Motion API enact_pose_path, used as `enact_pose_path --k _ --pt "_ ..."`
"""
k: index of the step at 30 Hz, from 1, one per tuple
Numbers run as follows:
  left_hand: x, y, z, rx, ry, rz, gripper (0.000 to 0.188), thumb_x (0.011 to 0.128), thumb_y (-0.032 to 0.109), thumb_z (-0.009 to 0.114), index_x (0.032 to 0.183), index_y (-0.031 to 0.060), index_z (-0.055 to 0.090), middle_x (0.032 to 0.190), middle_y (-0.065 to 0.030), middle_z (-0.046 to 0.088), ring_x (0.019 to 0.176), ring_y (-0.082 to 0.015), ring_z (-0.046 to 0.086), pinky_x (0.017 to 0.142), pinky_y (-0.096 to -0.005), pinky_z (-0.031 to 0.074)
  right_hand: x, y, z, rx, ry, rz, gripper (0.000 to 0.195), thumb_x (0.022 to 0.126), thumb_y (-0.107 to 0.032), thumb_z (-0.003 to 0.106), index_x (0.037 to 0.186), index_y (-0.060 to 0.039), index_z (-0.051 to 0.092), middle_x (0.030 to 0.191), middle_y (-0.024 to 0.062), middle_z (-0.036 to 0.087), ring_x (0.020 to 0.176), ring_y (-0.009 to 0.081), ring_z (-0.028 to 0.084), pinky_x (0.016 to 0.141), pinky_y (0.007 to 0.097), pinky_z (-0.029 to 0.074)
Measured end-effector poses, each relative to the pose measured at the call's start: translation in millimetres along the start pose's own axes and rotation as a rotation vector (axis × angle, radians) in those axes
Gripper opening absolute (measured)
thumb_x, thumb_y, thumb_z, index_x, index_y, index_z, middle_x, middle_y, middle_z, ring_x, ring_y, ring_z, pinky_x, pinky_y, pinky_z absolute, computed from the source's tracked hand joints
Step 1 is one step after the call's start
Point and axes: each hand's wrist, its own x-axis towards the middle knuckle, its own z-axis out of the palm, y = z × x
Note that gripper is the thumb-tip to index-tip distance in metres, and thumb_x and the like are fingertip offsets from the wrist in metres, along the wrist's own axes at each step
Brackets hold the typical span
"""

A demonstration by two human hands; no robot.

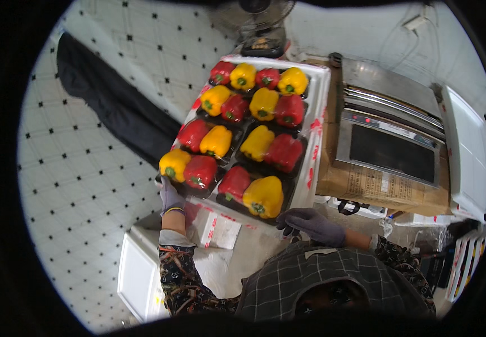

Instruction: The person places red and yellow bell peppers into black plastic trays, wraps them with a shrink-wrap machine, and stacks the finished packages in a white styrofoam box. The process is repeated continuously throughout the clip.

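Note:
Black trays of red and yellow bell peppers (264, 196), under what looks like clear film, lie in rows in a white foam box (320, 101) before me. My left hand (170, 198), in a grey glove, is at the box's near left corner, beside a tray with a yellow and a red pepper (200, 170); its fingers are partly hidden, so its hold is unclear. My right hand (312, 226), gloved too, is by the near right corner, just below the tray with the large yellow pepper. Its fingers are bent, and whether they touch the box is unclear.
On a cardboard box (365, 185) at the right stands a metal film-wrapping machine (390, 143) with a dark plate. White foam lids or boxes (468, 147) lean beyond it. A fan (259, 21) stands behind the peppers. Dark cloth (116, 105) hangs at the left; another foam box (139, 274) is below.

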Motion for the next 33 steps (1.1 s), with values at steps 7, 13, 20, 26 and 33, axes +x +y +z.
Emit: enact_pose_path --k 7,13,20,26,33 --pt "48.0 -23.5 13.2 0.024 0.071 0.089 0.042 0.089 0.040 0.044 0.118 0.0103 0.043 0.113 -0.0092 0.050 0.101 -0.0210 0.052 0.084 -0.0353 0.044 1.4 14.5 -7.6 0.017 0.054 -0.053 0.041 0.092 -0.032 0.042 0.114 0.0019 0.048 0.099 0.0098 0.057 0.083 0.0125 0.056 0.076 0.0254 0.047" --pt "-19.1 -8.7 48.3 0.834 0.179 0.518 0.047 0.084 0.034 0.052 0.120 0.0072 0.040 0.116 -0.0101 0.048 0.103 -0.0212 0.049 0.084 -0.0360 0.043 -27.1 14.2 -18.2 -0.107 0.173 -0.070 0.039 0.092 -0.030 0.043 0.116 0.0008 0.049 0.102 0.0099 0.058 0.089 0.0140 0.057 0.079 0.0275 0.046" --pt "-148.2 -49.3 160.3 0.762 -0.231 1.236 0.052 0.082 0.021 0.053 0.126 0.0051 0.032 0.124 -0.0101 0.039 0.111 -0.0210 0.043 0.091 -0.0355 0.037 -126.1 63.4 -107.3 -0.117 0.740 -0.166 0.038 0.089 -0.034 0.047 0.109 -0.0020 0.054 0.094 0.0074 0.060 0.079 0.0106 0.056 0.069 0.0258 0.046" --pt "-300.3 -145.0 288.0 0.662 -0.959 1.189 0.059 0.080 0.011 0.054 0.131 0.0033 0.025 0.131 -0.0100 0.032 0.117 -0.0208 0.037 0.096 -0.0351 0.032 -245.9 128.5 -175.8 0.190 0.977 -0.372 0.033 0.090 -0.029 0.047 0.106 -0.0017 0.055 0.094 0.0050 0.061 0.084 0.0111 0.055 0.068 0.0236 0.046" --pt "-474.1 -368.7 440.7 0.453 -1.637 -0.022 0.065 0.082 0.004 0.052 0.137 0.0072 0.018 0.135 -0.0106 0.029 0.120 -0.0227 0.035 0.096 -0.0380 0.033 -413.3 151.3 -218.9 -0.450 1.258 -0.110 0.037 0.087 -0.036 0.043 0.103 -0.0046 0.056 0.091 0.0169 0.061 0.084 0.0304 0.058 0.076 0.0351 0.046"
